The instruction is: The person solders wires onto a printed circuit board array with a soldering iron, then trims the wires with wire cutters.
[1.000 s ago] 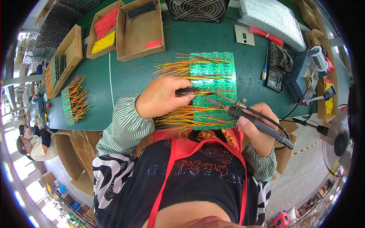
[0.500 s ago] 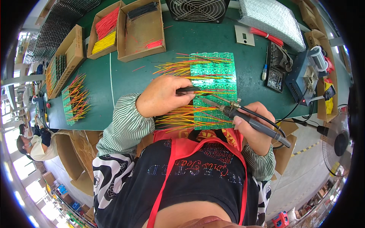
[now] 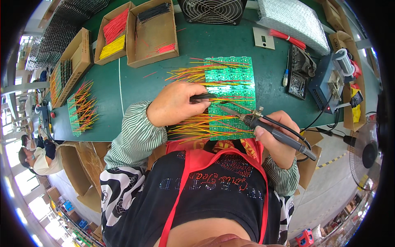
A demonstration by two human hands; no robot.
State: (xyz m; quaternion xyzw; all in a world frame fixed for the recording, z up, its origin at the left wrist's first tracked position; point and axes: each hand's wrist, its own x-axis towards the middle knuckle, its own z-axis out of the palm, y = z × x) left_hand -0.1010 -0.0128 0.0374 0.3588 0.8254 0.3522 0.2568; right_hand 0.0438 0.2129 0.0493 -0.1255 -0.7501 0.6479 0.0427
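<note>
A green circuit board panel (image 3: 229,75) lies in front of me, with rows of red, yellow and black wires (image 3: 186,75) sticking out past its left side. My left hand (image 3: 175,105) is closed around a bundle of black wires (image 3: 200,97), their ends over the board's left part. In my right hand (image 3: 280,131) is a grey soldering iron (image 3: 284,140), held like a pen. A thin metal tube runs along it, and its tip points left over the middle of the board. Whether the tip touches the board, I cannot tell.
Cardboard trays of red, yellow and black wires (image 3: 116,25) stand at the back left, beside a black fan (image 3: 212,10). A second wired board (image 3: 74,115) lies far left. To the right are a screwdriver (image 3: 285,77), a black tray (image 3: 297,82) and a blue soldering station (image 3: 323,84) with a solder spool.
The soldering iron and my right hand have shifted slightly right and down. The board has slid a touch to the left. My left hand keeps the black wires almost in place.
</note>
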